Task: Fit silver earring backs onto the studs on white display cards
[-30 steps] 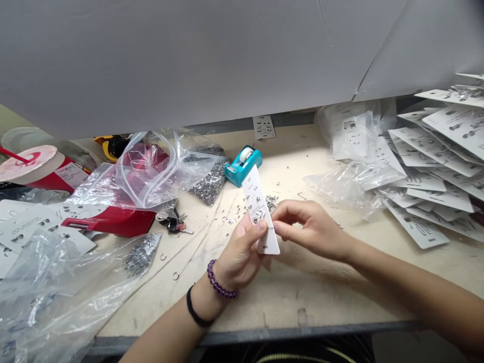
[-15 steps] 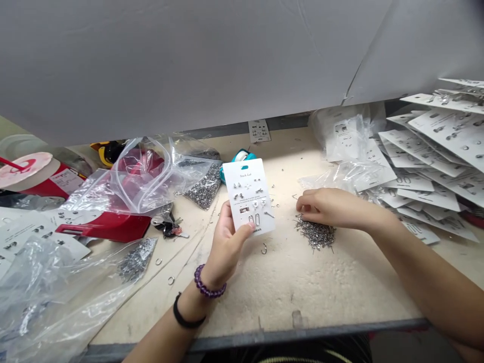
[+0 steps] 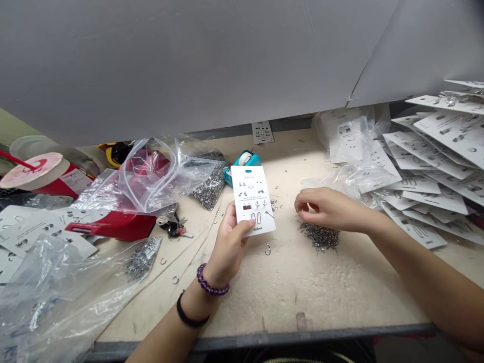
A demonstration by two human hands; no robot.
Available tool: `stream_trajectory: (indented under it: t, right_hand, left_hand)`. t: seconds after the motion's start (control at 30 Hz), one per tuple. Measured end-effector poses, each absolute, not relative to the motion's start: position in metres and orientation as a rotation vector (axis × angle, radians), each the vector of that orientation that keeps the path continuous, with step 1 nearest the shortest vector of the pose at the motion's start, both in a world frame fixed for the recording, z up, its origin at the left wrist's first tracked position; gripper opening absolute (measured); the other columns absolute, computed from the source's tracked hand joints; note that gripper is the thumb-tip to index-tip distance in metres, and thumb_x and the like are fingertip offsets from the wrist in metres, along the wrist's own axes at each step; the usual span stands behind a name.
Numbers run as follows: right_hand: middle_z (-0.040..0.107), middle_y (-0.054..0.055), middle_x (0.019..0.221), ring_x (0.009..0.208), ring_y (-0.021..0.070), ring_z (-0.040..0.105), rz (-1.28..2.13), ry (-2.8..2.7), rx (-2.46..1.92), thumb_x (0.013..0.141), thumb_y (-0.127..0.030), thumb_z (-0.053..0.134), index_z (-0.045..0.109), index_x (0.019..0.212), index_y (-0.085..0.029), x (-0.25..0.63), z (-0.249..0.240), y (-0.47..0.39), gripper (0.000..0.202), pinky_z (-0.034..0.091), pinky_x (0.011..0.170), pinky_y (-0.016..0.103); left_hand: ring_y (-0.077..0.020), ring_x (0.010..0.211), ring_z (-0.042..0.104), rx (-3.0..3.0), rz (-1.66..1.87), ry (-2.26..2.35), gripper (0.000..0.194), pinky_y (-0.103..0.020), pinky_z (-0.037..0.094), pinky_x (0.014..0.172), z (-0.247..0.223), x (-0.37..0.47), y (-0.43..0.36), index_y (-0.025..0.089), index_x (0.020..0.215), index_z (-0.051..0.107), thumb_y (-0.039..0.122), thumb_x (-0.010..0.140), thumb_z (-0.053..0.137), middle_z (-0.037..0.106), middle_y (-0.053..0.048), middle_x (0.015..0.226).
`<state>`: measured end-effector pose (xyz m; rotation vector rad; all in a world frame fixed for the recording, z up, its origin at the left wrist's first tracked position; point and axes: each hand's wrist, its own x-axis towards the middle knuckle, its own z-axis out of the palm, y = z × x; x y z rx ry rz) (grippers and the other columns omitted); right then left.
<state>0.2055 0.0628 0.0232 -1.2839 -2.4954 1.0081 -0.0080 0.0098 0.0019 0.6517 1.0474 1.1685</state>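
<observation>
My left hand [image 3: 231, 242] holds a white earring card [image 3: 252, 191] upright near its lower edge, thumb on the front. Small studs and two elongated hoops show on the card. Just above the back of a small pile of metal pins [image 3: 320, 237] is my right hand [image 3: 317, 206], its thumb and fingers pinched together; whatever is between the fingertips is too small to make out. A curved metal piece [image 3: 267, 249] lies on the table below the card. Behind the card stands a teal tape dispenser [image 3: 247, 159].
Stacked earring cards [image 3: 434, 181] fill the right side. To the left lie a red scoop [image 3: 113, 227], zip bags [image 3: 147, 176], keys [image 3: 174, 224], more cards [image 3: 26, 229] and a red cup [image 3: 45, 174]. A grey panel [image 3: 189, 65] spans the back.
The view has shifted slightly, moving most things a little rightward. My right hand's fingers have closed closer together beside the pile; my left hand still holds the card.
</observation>
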Motion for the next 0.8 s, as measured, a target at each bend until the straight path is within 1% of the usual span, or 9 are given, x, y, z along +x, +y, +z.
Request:
stream_trajectory:
  t: [0.1,0.17,0.23,0.33,0.4,0.47,0.6,0.7,0.8]
  right_hand:
    - [0.045,-0.003,0.064,0.055,0.0078,0.038,1.353,-2.107,-1.013,0.077,-0.017,0.045,0.047,0.069,-0.018,0.201,0.028,0.056,0.008,0.032,0.050,0.021]
    - [0.042,-0.003,0.064,0.055,0.0074,0.036,1.446,-1.914,-0.856,0.077,-0.017,0.046,0.047,0.070,-0.018,0.195,0.029,0.049,0.007,0.031,0.049,0.020]
    - [0.043,-0.003,0.066,0.056,0.0073,0.037,1.515,-1.829,-0.787,0.077,-0.019,0.050,0.048,0.072,-0.017,0.187,0.028,0.042,0.006,0.030,0.049,0.020]
    - [0.041,-0.004,0.061,0.053,0.0070,0.035,1.609,-1.805,-0.865,0.079,-0.023,0.051,0.052,0.075,-0.017,0.175,0.026,0.033,0.008,0.028,0.048,0.020]
    - [0.037,-0.005,0.057,0.051,0.0069,0.032,1.602,-1.819,-0.968,0.079,-0.024,0.052,0.054,0.076,-0.017,0.169,0.024,0.031,0.008,0.025,0.046,0.020]
    - [0.035,-0.006,0.055,0.051,0.0069,0.030,1.565,-1.838,-1.038,0.079,-0.024,0.052,0.056,0.076,-0.017,0.165,0.022,0.029,0.008,0.024,0.047,0.020]
    - [0.038,-0.005,0.056,0.052,0.0078,0.033,1.543,-1.882,-1.085,0.081,-0.026,0.050,0.056,0.080,-0.018,0.161,0.018,0.029,0.010,0.026,0.048,0.021]
    - [0.045,-0.003,0.061,0.054,0.0081,0.036,1.523,-1.876,-1.117,0.081,-0.024,0.049,0.056,0.081,-0.018,0.160,0.014,0.029,0.010,0.030,0.049,0.021]
    - [0.051,-0.002,0.067,0.057,0.0087,0.042,1.541,-1.834,-1.119,0.081,-0.023,0.048,0.056,0.083,-0.018,0.159,0.011,0.030,0.009,0.035,0.052,0.021]
  left_hand:
    - [-0.0186,0.095,0.056,0.643,1.146,0.977,0.043,-0.030,0.046,0.076,0.001,-0.008,0.008,0.019,0.109,0.049,0.008,0.068,0.049,0.062,-0.005,0.106]
    - [-0.0186,0.096,0.056,0.689,1.133,0.954,0.044,-0.029,0.046,0.077,0.000,-0.006,0.007,0.019,0.109,0.049,0.007,0.067,0.049,0.062,-0.005,0.106]
    - [-0.0186,0.098,0.055,0.760,1.113,0.953,0.044,-0.029,0.047,0.077,-0.002,-0.005,0.005,0.019,0.112,0.048,0.009,0.070,0.052,0.060,-0.005,0.109]
    - [-0.0185,0.096,0.055,0.854,1.054,0.948,0.045,-0.030,0.049,0.074,-0.002,-0.003,0.003,0.023,0.119,0.043,0.016,0.076,0.054,0.056,-0.006,0.115]
    - [-0.0171,0.091,0.057,0.903,1.011,0.943,0.044,-0.030,0.050,0.073,-0.002,-0.002,0.001,0.024,0.120,0.041,0.019,0.078,0.054,0.057,-0.006,0.112]
    - [-0.0160,0.090,0.058,0.944,0.983,0.932,0.042,-0.030,0.049,0.075,-0.001,-0.001,0.000,0.025,0.121,0.041,0.021,0.080,0.053,0.060,-0.006,0.109]
    - [-0.0183,0.096,0.058,0.949,0.937,0.902,0.046,-0.032,0.047,0.081,-0.004,0.000,-0.002,0.025,0.124,0.040,0.026,0.081,0.054,0.062,-0.006,0.106]
    - [-0.0194,0.098,0.058,0.909,0.946,0.908,0.051,-0.033,0.047,0.082,-0.008,0.001,-0.003,0.024,0.126,0.038,0.028,0.079,0.056,0.063,-0.007,0.105]
    - [-0.0191,0.098,0.058,0.919,0.958,0.916,0.051,-0.033,0.047,0.082,-0.011,0.001,-0.004,0.024,0.127,0.038,0.029,0.079,0.056,0.062,-0.007,0.106]
